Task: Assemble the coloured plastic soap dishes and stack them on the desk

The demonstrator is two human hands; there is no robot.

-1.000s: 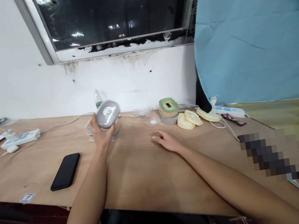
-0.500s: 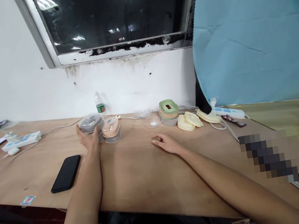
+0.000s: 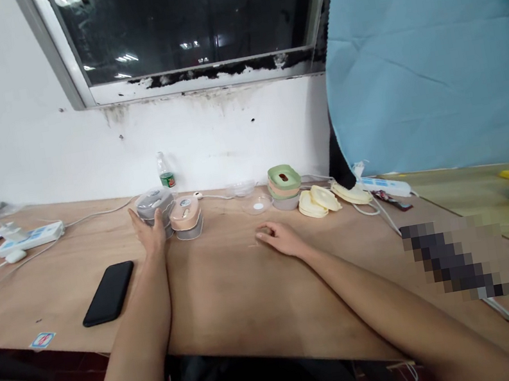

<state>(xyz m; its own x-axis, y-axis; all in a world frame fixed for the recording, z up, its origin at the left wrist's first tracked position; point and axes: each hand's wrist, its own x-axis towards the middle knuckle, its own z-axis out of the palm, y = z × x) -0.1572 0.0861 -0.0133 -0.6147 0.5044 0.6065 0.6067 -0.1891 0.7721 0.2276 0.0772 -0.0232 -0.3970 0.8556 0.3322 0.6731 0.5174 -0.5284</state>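
My left hand [image 3: 148,233] wraps round a grey lidded box [image 3: 154,203] that stands on the wooden table [image 3: 231,285] near the wall. A pink lidded box [image 3: 186,216] sits right beside it, on its right. My right hand [image 3: 279,238] rests on the table to the right of the middle, its fingers loosely curled with nothing in them. Behind it lie a clear round dish [image 3: 258,204], a green and pink stack of boxes [image 3: 285,186] and several cream lids [image 3: 317,201].
A black phone [image 3: 108,293] lies left of my left arm. White power strips [image 3: 31,239] with cables are at the far left; another power strip [image 3: 379,187] is at the right. A small bottle [image 3: 164,171] stands by the wall. A blue sheet [image 3: 431,50] hangs on the right.
My left hand brought the grey box down from the air and set it on the table beside the pink box. My right hand stayed in place.
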